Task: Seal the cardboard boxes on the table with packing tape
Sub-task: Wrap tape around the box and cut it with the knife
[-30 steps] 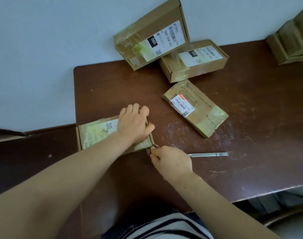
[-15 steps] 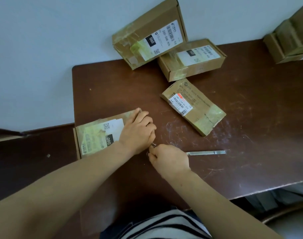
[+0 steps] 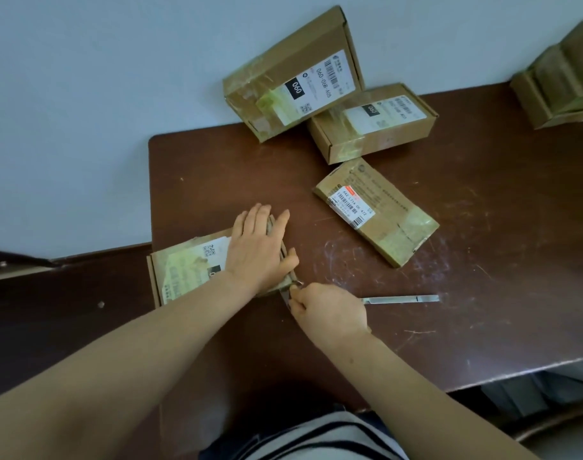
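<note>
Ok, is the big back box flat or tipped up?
Tipped up: the big box leans against the wall, lower edge on the table.

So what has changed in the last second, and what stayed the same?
The left hand curled its fingers half a second ago; now they lie flat on the box again. The right hand still pinches a small thing at the box's near corner. Box, metal tool and other boxes stayed.

The far box [image 3: 283,54] is showing "060" in white on a black patch [image 3: 296,89], beside a line starting "060-048". The box [image 3: 383,141] right of it is also showing "060". The parcel [image 3: 393,227] is showing a label [image 3: 351,209] ending "00 472".
</note>
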A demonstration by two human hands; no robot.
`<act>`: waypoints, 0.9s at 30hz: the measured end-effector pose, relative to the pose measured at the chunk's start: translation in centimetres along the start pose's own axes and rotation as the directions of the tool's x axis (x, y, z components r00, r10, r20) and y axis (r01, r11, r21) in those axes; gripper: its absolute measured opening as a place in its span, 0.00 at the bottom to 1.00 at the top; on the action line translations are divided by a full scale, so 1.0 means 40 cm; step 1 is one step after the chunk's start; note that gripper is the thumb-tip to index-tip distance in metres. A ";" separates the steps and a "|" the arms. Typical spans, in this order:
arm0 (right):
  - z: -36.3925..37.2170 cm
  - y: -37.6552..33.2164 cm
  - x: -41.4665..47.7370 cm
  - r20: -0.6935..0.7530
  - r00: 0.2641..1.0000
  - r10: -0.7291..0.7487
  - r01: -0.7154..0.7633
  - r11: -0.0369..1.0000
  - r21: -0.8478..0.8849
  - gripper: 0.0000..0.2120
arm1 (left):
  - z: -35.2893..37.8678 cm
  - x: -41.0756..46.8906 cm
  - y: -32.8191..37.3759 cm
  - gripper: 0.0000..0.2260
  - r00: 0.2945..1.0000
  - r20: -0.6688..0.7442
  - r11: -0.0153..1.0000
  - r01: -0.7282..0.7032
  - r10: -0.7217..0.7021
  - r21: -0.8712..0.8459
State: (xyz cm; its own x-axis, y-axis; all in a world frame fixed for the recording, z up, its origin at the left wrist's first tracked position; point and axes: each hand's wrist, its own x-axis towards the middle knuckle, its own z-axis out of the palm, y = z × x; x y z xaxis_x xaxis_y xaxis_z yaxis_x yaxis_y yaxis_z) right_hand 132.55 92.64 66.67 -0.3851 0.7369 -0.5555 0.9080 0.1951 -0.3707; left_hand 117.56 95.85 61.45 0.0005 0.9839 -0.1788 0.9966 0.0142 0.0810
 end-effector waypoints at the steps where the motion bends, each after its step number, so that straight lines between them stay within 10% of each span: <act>1: 0.001 -0.001 -0.002 0.007 1.000 0.009 -0.009 1.000 0.006 0.13 | 0.001 -0.001 0.006 0.29 1.000 -0.023 1.000 -0.006 0.006 -0.025; 7: -0.005 -0.006 -0.006 0.008 1.000 -0.009 0.009 0.999 -0.044 0.14 | -0.013 0.001 0.005 0.18 0.996 -0.087 0.991 -0.009 -0.002 -0.130; 11: -0.016 -0.004 -0.011 0.060 0.997 0.042 -0.042 0.999 0.000 0.15 | -0.043 0.004 -0.062 0.42 0.968 0.229 0.926 -0.010 0.104 -0.379; 16: -0.045 -0.006 -0.012 0.105 0.993 0.047 -0.056 0.994 0.090 0.15 | -0.036 -0.110 -0.106 0.65 0.897 0.442 0.999 -0.037 0.021 0.028; 20: -0.113 -0.004 -0.045 0.149 0.989 -0.011 -0.037 0.948 0.316 0.11 | -0.090 -0.106 -0.105 0.59 0.845 0.530 0.984 0.031 0.067 -0.174; 24: -0.218 -0.034 -0.092 0.170 0.976 -0.139 -0.002 0.766 0.643 0.19 | -0.182 -0.124 -0.142 0.47 0.669 0.695 0.729 0.333 0.264 -0.598; 27: -0.255 -0.082 -0.076 0.190 0.975 -0.114 -0.073 0.644 0.761 0.24 | -0.215 -0.137 -0.129 0.37 0.775 0.587 0.693 0.290 0.234 -0.660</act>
State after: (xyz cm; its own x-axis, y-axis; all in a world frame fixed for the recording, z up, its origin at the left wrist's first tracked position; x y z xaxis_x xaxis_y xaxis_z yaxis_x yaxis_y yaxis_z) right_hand 132.44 96.37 77.17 -0.5106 0.5734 -0.6407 0.4877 -0.4205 -0.7650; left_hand 111.70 91.91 70.46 0.2823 0.6612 -0.6950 0.6364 0.4131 0.6515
